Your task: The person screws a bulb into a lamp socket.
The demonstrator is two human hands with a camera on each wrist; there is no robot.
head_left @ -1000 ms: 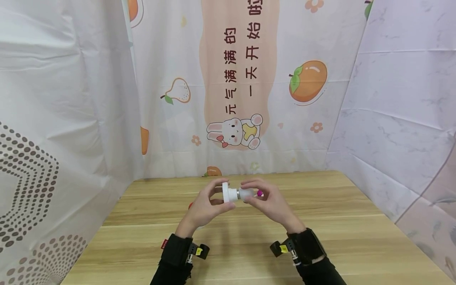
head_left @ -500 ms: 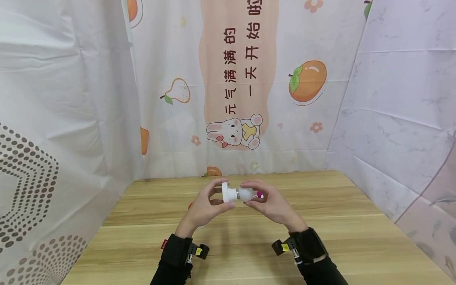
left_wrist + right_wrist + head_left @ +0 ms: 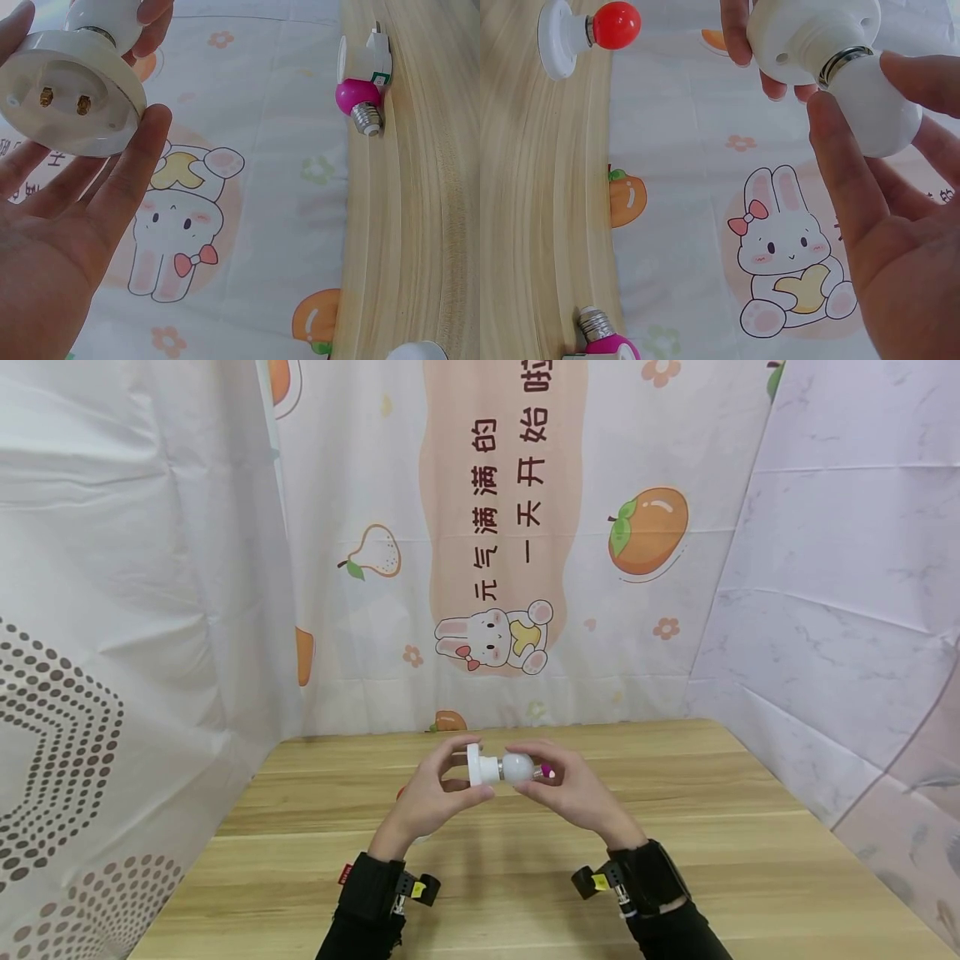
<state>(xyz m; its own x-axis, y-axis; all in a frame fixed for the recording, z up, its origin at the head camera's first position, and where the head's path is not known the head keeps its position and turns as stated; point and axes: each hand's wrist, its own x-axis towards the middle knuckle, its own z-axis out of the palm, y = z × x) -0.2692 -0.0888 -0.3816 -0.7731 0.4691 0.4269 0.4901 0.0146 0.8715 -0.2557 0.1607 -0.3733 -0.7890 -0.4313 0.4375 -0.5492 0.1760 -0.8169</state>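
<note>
- Left hand: fingers and thumb curled round the white lamp socket, held above the wooden table; flat round base faces left, two brass contacts visible in the left wrist view
- Right hand: fingertips and thumb pinch the white bulb
- White bulb: metal collar seated at the socket's mouth, axis roughly level, between both hands
- Pink bulb: lies on the table by a white adapter, beyond the hands
- Red bulb: seated in a second white socket, lying on the table
- Backdrop: printed cloth with rabbit and fruit
</note>
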